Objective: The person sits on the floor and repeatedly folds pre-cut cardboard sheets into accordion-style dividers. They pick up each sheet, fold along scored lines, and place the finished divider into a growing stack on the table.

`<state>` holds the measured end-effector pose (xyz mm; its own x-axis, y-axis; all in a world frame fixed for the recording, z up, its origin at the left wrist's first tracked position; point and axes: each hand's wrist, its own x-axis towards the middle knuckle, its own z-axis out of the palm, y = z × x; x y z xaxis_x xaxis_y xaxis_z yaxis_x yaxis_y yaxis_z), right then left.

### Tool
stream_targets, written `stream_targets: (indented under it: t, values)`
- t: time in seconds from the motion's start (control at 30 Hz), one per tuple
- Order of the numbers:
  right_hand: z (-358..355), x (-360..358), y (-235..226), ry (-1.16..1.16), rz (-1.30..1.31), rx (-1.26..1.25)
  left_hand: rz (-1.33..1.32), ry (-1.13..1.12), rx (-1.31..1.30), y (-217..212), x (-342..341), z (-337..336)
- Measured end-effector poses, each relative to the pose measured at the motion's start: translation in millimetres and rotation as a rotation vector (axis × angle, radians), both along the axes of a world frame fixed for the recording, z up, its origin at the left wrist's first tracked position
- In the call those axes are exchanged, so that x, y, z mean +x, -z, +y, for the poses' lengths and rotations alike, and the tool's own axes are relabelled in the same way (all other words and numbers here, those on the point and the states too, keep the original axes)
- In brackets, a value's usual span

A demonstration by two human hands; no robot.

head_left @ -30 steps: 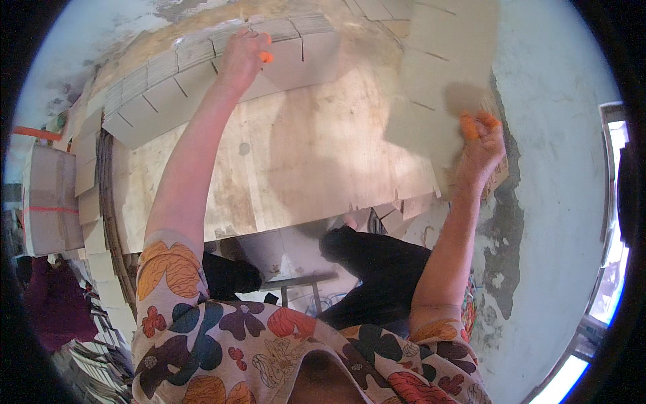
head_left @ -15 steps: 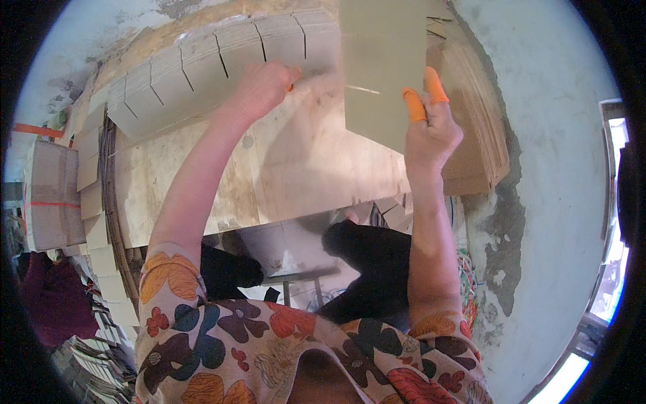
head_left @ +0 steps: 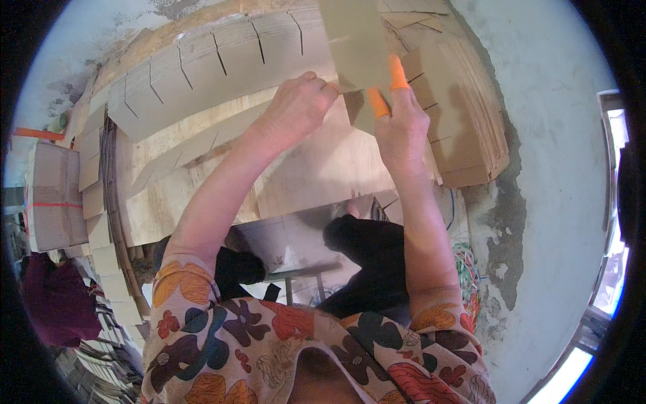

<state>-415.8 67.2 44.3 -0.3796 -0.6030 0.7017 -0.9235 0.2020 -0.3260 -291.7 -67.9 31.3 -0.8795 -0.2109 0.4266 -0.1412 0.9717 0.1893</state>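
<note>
While the cardboard sheet (head_left: 353, 44) is in hand over the far side of the table (head_left: 303, 185), it seems best pinched lightly near its edge, so that its face stays flat and its corner does not crease. Guiding its left edge with the other fingers would likely steady it, and keeping its lower end clear of the loose strip (head_left: 195, 143) should prevent snagging. The sheet is long, thin and tan-grey, a little blurred, its top running out of view.

The right hand (head_left: 406, 135) has it near the lower end, the grip closed to the sheet's thickness between thumb and forefinger, both in orange covers (head_left: 398, 73). The left hand (head_left: 299, 108) is just beside the sheet's left edge with its fingers curled; I cannot tell whether its grip has hold of anything, since the fingertips are hidden. The strip lies aslant behind the left forearm. Beyond it runs a row of slotted cardboard (head_left: 222, 59), and to the right, by the wall (head_left: 558, 168), leans a thick pile of cardboard (head_left: 471, 128).
</note>
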Motion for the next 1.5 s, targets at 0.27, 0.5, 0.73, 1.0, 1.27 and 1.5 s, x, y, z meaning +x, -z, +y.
stream_targets:
  t: [0.27,0.5,0.73,1.0,1.27,1.5]
  values:
    - [3,6,1,-0.028,-0.286,0.360,0.070,-0.013,-0.036,8,12,3]
    - [-5,12,32,-0.052,-0.188,0.350,-0.027,0.028,0.362,-20,25,10]
    - [-12,28,23,-0.035,-0.235,0.263,-0.047,-0.423,-0.049,-4,3,-108]
    - [-11,28,20,-0.081,-0.237,0.182,-0.076,-0.414,-0.188,36,-11,-143]
    - [-8,28,22,-0.091,-0.238,0.163,0.020,-0.298,-0.065,28,1,-131]
    - [-8,28,21,-0.109,-0.181,0.105,0.046,-0.250,-0.229,20,-1,-130]
